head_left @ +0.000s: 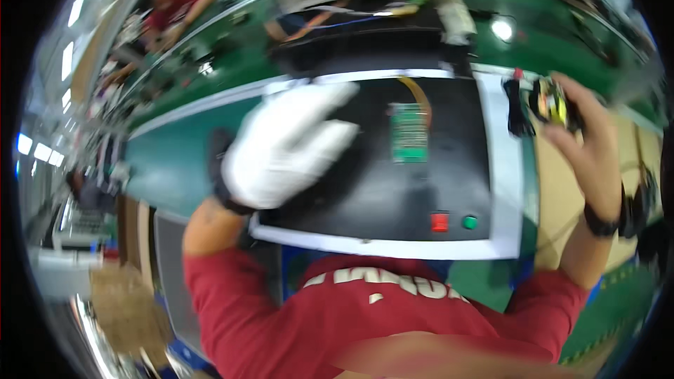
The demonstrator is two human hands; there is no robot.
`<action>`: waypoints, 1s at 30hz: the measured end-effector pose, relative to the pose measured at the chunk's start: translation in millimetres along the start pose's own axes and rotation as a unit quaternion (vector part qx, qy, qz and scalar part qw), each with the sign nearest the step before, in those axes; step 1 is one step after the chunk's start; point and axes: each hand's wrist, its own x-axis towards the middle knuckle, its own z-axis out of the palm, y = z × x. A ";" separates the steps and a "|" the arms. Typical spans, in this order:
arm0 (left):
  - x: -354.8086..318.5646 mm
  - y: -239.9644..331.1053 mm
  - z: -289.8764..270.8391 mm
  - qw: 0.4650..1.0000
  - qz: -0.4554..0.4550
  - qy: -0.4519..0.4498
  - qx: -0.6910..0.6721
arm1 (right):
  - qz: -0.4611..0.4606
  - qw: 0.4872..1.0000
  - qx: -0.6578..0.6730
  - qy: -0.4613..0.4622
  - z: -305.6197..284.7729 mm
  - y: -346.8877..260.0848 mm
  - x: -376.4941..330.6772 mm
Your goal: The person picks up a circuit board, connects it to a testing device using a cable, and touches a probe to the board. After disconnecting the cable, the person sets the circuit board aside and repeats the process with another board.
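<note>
Left hand [284, 151] up first, in a white fabric glove with a dark cuff, fingers spread open and holding nothing, hovering over the left part of a black, smooth, flat rectangular fixture plate [393, 189]. The glove is blurred, so whether it touches the plate is hard to tell. Right hand [586, 137], bare, with a dark band at the wrist, is raised at the right side and curled closed around a small yellow-and-black part [551, 102]; the fingers hide most of it and its shape cannot be made out. Out on the plate lies a green rectangular circuit board [409, 132], flat, its long axis running away from the person, well apart from both hands. Near the plate's front edge sit a red square button [439, 222] and a green round button [470, 222], side by side. A white frame [507, 182] rims the plate, and a green worktop [175, 161] lies behind. A red sleeve and shirt fill the lower edge, blurred
</note>
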 end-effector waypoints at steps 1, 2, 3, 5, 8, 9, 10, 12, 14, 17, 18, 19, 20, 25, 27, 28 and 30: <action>2.3 9.5 7.3 0.998 0.037 -0.048 -0.022 | -0.048 0.999 -0.007 -0.007 15.9 -21.0 -0.9; 2.8 21.8 16.8 0.994 0.091 -0.019 -0.054 | -0.074 0.997 -0.002 -0.033 32.2 -39.4 -4.5; 1.1 31.3 20.9 0.991 0.116 -0.023 -0.061 | -0.086 0.995 -0.002 -0.046 45.4 -53.9 -7.6; -5.3 46.5 23.4 0.989 0.112 -0.027 -0.097 | -0.187 0.979 -0.043 -0.066 66.1 -73.8 -12.9; -9.8 59.7 26.1 0.994 0.058 -0.041 -0.079 | -0.159 0.981 -0.010 -0.112 90.8 -89.8 -11.7; -9.9 60.0 26.7 0.996 0.044 -0.047 -0.056 | -0.162 0.979 -0.001 -0.121 96.2 -91.7 -10.9; -11.6 57.7 25.6 0.996 0.069 -0.019 -0.046 | -0.169 0.979 0.000 -0.112 100.3 -93.5 -8.5; -14.0 50.8 23.6 0.996 0.066 -0.032 -0.060 | -0.168 0.975 0.048 -0.138 105.0 -92.7 -5.4; -17.4 46.0 21.6 0.994 0.071 -0.032 -0.077 | -0.143 0.974 0.097 -0.146 107.1 -87.7 -4.5; -16.6 44.2 19.3 0.993 0.060 -0.050 -0.088 | -0.176 0.970 0.094 -0.138 110.1 -75.4 -4.7; -14.6 42.6 16.8 0.990 0.040 -0.093 -0.103 | -0.200 0.967 0.097 -0.127 111.8 -70.7 -3.6; -13.0 43.3 15.3 0.989 0.045 -0.106 -0.089 | -0.202 0.967 0.096 -0.125 111.6 -65.9 -3.6; -9.5 45.1 15.1 0.992 0.088 -0.071 -0.061 | -0.204 0.966 0.101 -0.119 113.6 -62.6 -2.7; -3.0 60.2 22.5 0.991 0.026 -0.101 -0.080 | -0.194 0.959 0.066 -0.195 95.4 -54.7 -4.3; -3.4 59.8 21.4 0.993 0.048 -0.092 -0.055 | -0.334 0.927 0.036 -0.166 78.1 -37.1 0.1; -4.8 59.0 20.7 0.994 0.051 -0.092 -0.039 | -0.278 0.943 0.108 -0.150 61.9 -18.3 4.8; -7.8 56.6 19.4 0.993 0.020 -0.098 -0.067 | -0.191 0.973 0.126 -0.032 35.3 32.3 32.8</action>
